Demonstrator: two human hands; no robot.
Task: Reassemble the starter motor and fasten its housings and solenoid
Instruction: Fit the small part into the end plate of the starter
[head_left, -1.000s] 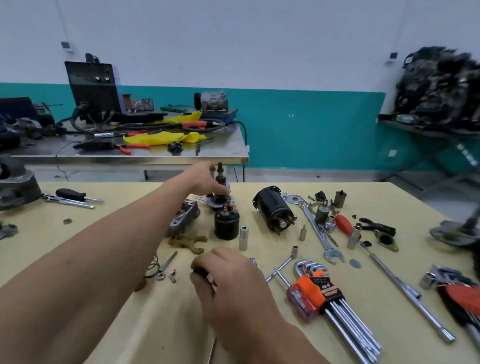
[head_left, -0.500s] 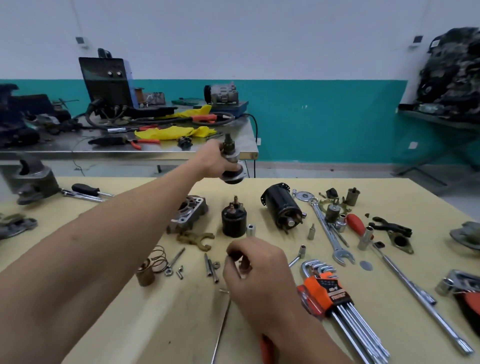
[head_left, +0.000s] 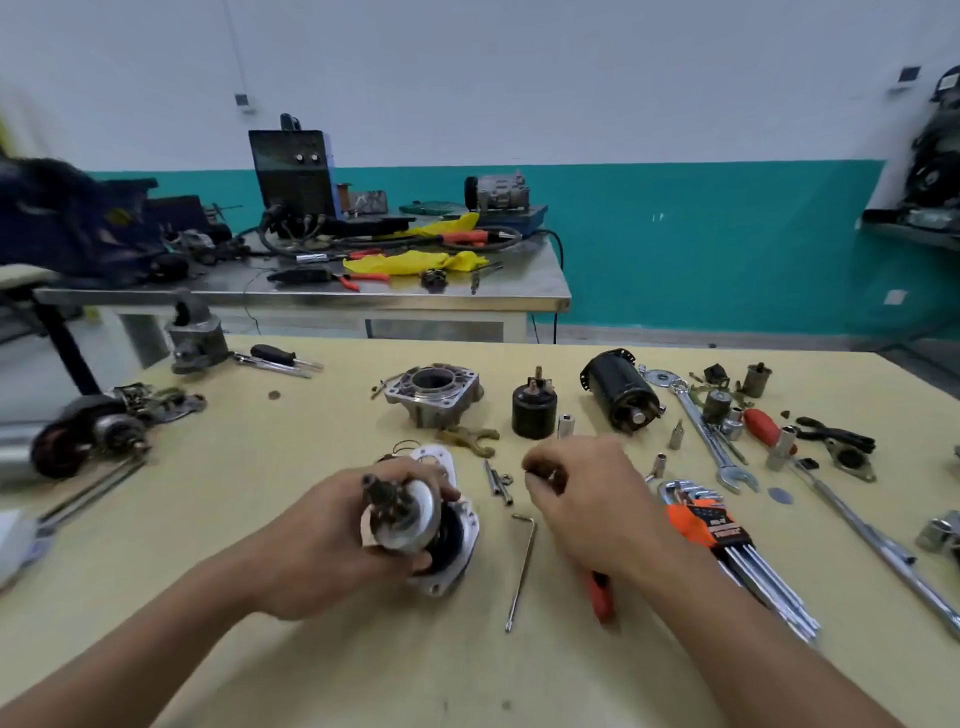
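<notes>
You brought the silvery drum-shaped drive assembly (head_left: 402, 519) back to yourself across the pale yellow worktable (head_left: 234, 467): half a second before, your left hand (head_left: 332, 551) had it raised at arm's length beyond the short black solenoid cylinder (head_left: 534, 410), and here it sat in front of that solenoid and to its left, shaft end tipped up toward you. The left fingers were wrapped tightly round the drum. A bright flanged metal end plate (head_left: 460, 551) lay against its lower side; whether the plate rested on the table could not be told.

Your right hand (head_left: 587, 499) hovered in front of the solenoid and slightly to its right, fingers curled in. Something pale glinted at the fingertips, but what they held, if anything, could not be made out. A red tool handle (head_left: 600, 597) showed under that wrist, and a bent steel hex key (head_left: 522, 571) lay between the two hands.

The grey cast nose housing (head_left: 434, 397) stood just left of the solenoid and the black motor body (head_left: 618, 392) just right of it, both apart from the drive. Judging by that, the move marked fetching done and fitting about to start, with no housing yet fastened
</notes>
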